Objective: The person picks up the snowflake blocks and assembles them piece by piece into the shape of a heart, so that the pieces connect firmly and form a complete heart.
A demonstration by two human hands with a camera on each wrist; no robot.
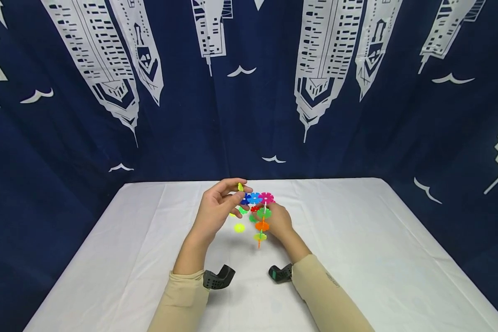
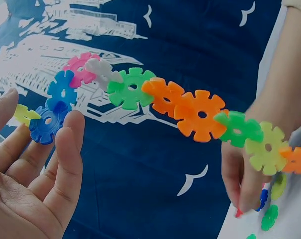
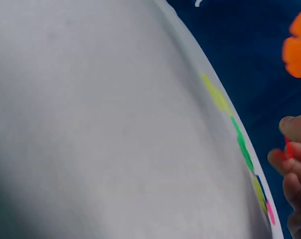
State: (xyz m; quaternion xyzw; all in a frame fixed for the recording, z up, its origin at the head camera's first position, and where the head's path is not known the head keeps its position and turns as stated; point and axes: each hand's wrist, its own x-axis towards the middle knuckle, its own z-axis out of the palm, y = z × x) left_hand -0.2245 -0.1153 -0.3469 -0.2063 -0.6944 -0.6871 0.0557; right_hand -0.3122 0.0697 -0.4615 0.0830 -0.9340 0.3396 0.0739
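Note:
A chain of interlocked, notched flower-shaped plastic discs (image 2: pixel 202 115) in several colours hangs in the air. My left hand (image 1: pixel 217 205) pinches the yellow disc (image 2: pixel 25 114) at one end, beside two blue discs (image 2: pixel 63 92). From there the chain runs through pink, white, green and orange discs, and its other end dangles in front of my right hand (image 1: pixel 280 220). Between the thumb and fingers of that hand is a red disc (image 3: pixel 288 149), seen nearly edge-on in the right wrist view. It is apart from the chain.
Loose discs lie on the white-covered table (image 1: pixel 149 258) under the hands, among them a yellow disc (image 1: pixel 239 228) and a green disc (image 2: pixel 270 217). A dark blue curtain (image 1: pixel 216 129) with white building prints hangs behind the table's far edge.

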